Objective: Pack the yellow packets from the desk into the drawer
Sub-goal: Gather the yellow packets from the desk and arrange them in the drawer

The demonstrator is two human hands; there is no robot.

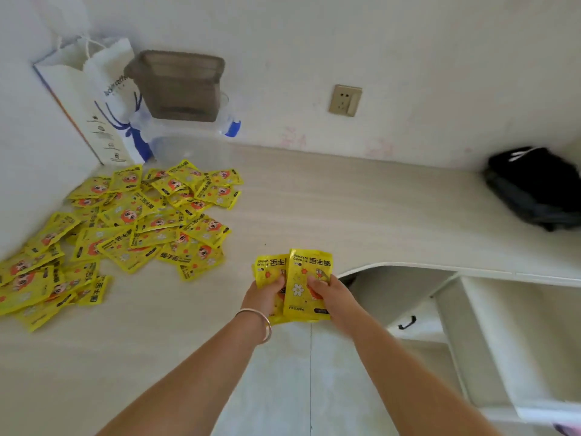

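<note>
A person's two hands hold a small stack of yellow packets upright over the near edge of the pale worktop. The left hand, a bangle on its wrist, grips the stack's left side, fingers curled round it; the right hand pinches the front packet on its right side. The packets' long axis runs away from the person, printed tops pointing toward the wall.

The open drawer lies below and to the right of the hands, so the right hand is the nearer one, and the stack would have to travel rightward and down past the worktop's edge to reach it. A large loose heap of yellow packets lies well apart to the left, spread across the worktop's corner, nearer the left hand. Behind the heap stand a white paper bag and clear plastic containers; a black bag sits at far right.
</note>
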